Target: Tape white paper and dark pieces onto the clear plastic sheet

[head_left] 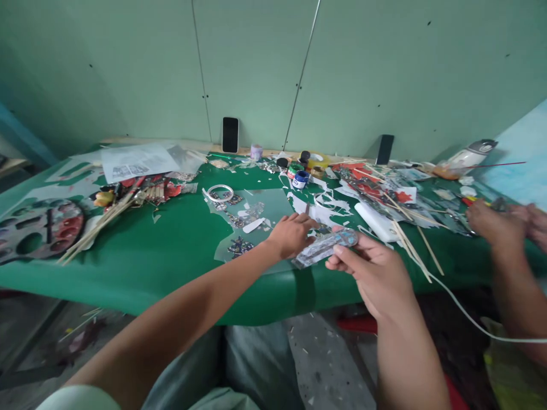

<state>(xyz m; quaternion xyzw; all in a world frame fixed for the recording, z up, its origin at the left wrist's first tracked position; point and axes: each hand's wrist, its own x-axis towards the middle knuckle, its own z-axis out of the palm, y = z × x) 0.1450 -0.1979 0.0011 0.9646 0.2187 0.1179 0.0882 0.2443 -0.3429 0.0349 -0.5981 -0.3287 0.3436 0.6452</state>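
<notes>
— What is held in the right hand (376, 267)?

— A flat, elongated cutout (325, 246) is pinched between its thumb and fingers. The piece is covered in a dense silvery-grey pattern, rounded at its right end, and is held just above the near edge of the green table (171, 245).

— And the left hand (293, 234)?

— It is laid knuckles-up on the table just left of the cutout, fingers curled over white paper scraps (325, 213); whether anything is gripped cannot be told.

— What is seen around?

— Small paint pots (300, 179) are set farther back, bamboo sticks (96, 225) lie at the left, and another person's hand (491, 223) is seen at the right.
</notes>
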